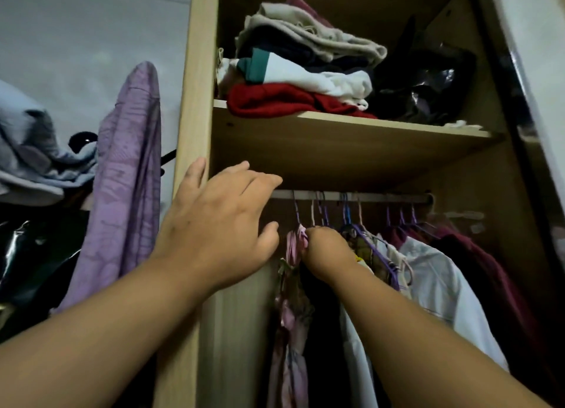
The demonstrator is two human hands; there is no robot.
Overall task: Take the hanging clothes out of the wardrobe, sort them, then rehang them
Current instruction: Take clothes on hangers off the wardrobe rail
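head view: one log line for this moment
left hand: open, raised near rail | right hand: grips pink garment at its top | other clothes: hanging on rail

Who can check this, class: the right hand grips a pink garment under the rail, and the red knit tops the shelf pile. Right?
Not quite. The head view shows the red knit at the bottom of the shelf pile; the right hand does grip the pink garment under the rail.

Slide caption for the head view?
Right hand grips pink satin garment hanging from silver metal rail; left hand open beside it, under wooden shelf.
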